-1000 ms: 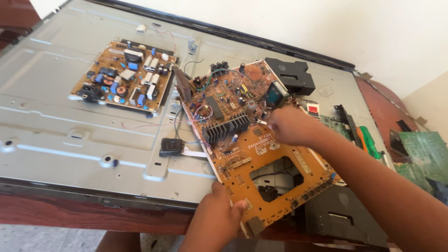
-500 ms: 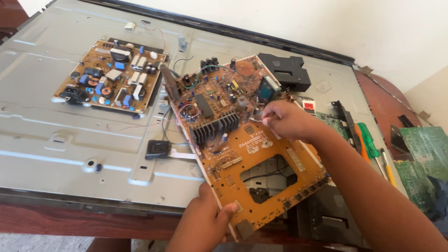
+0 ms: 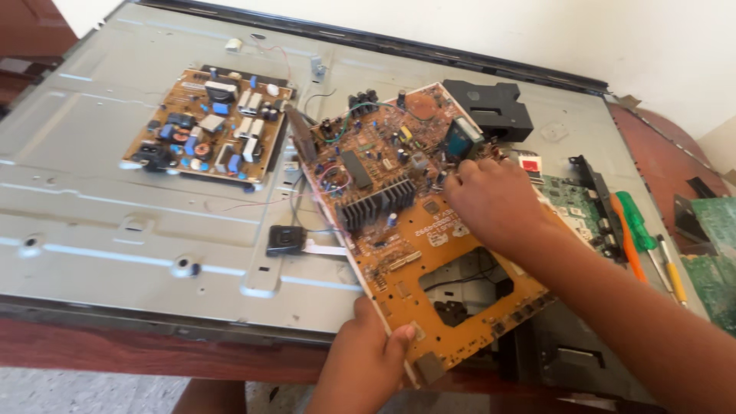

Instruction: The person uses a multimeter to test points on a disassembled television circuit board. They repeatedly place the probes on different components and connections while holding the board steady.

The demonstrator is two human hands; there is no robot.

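Unmoved: orange circuit board (image 3: 406, 253) | left hand (image 3: 368, 360) grips edge | right hand (image 3: 494, 203) curled, grip unclear

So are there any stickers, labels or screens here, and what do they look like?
Small label: on the grey metal back panel, just right of the right hand; a square, white with a red patch.
White printed markings: on the orange circuit board that the left hand grips at its near edge, below the black heat sink.
No lit screen shows.
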